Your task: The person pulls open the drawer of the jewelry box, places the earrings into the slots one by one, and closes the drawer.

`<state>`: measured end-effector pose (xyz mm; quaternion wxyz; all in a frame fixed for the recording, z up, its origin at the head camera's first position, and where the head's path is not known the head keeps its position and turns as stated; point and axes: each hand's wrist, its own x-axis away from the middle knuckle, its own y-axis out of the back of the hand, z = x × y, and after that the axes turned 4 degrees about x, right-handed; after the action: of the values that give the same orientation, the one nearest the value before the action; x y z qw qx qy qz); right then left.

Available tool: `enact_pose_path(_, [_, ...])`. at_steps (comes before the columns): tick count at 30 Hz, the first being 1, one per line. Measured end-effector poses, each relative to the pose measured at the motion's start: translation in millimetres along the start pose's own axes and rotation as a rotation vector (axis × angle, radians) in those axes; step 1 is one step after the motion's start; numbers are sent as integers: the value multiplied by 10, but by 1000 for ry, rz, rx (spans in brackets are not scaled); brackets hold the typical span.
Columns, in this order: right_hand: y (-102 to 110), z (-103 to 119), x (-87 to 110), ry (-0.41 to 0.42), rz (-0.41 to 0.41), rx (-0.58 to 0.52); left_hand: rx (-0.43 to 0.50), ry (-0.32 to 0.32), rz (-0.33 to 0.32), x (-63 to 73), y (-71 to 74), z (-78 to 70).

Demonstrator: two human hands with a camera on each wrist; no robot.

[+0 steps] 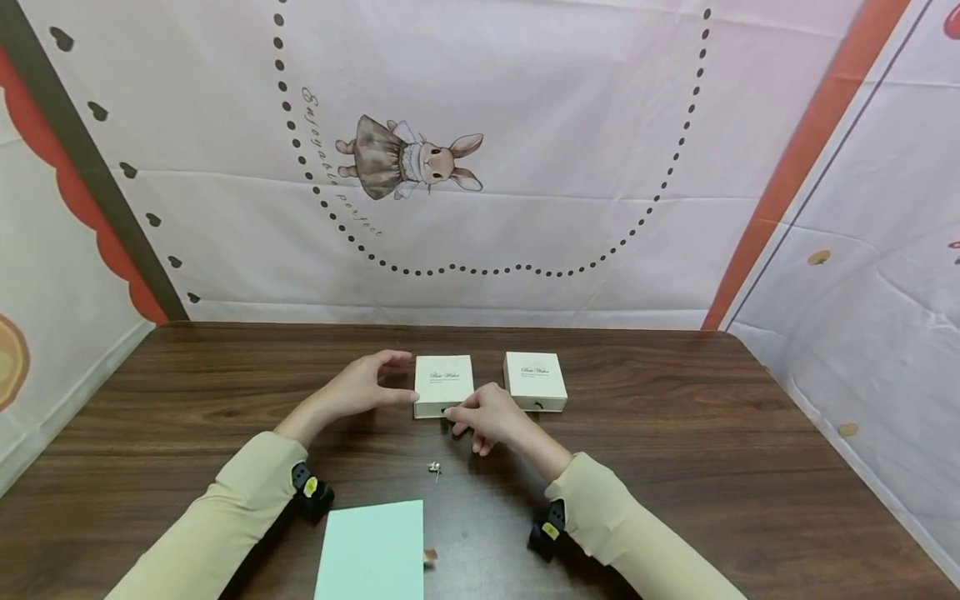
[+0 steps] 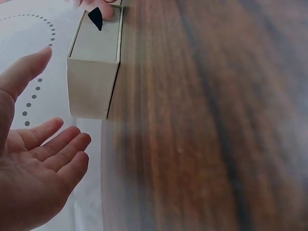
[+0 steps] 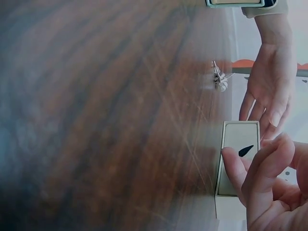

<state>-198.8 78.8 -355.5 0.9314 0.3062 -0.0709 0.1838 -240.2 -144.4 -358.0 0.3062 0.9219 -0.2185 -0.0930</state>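
Observation:
A small white drawer box [image 1: 443,379] with dark lettering lies flat on the table, a black pull tab [image 2: 96,18] on its front face. My left hand [image 1: 370,385] is at its left side, thumb and fingers spread apart, thumb tip right at the box's edge. At the front right corner is my right hand [image 1: 491,414], its fingers bent. In the right wrist view the black tab shows between its thumb and index finger, which stand apart. Small silver pieces [image 3: 220,79] with thin pins, like stud earrings, lie on the table nearer to me.
A second white box [image 1: 535,381] of the same kind stands to the right. Near the front edge lies a mint-green box [image 1: 371,550], with a small brownish piece [image 1: 429,557] at its right side. A printed cloth [image 1: 525,167] hangs behind the dark wooden table [image 1: 675,467].

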Motion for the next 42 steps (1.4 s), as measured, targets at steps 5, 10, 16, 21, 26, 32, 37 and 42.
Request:
enact_pose_path(5, [-11, 1, -7, -14, 7, 3, 2, -8, 12, -51, -15, -9])
enact_pose_path(10, [-11, 3, -17, -26, 4, 9, -3, 1, 20, -102, -31, -22])
enact_pose_path(16, [-21, 6, -27, -36, 0, 5, 7, -10, 37, -147, -49, -33])
enact_pose_path(21, [-34, -5, -31, -29, 7, -4, 2, -30, 57, -184, -66, -43])
enact_pose_path(26, [-42, -8, -30, -21, 10, -20, -47, -40, 51, -197, -79, -68])
enact_pose_path(32, [-63, 7, -36, -18, 8, -23, -96, -38, 39, -190, -88, -77])
enact_pose_path(37, [-77, 16, -52, -21, 8, -4, -111, -31, 39, -191, -88, -74])
enact_pose_path(42, [-83, 25, -71, -15, 7, 22, -106, -40, 49, -191, -85, -67])
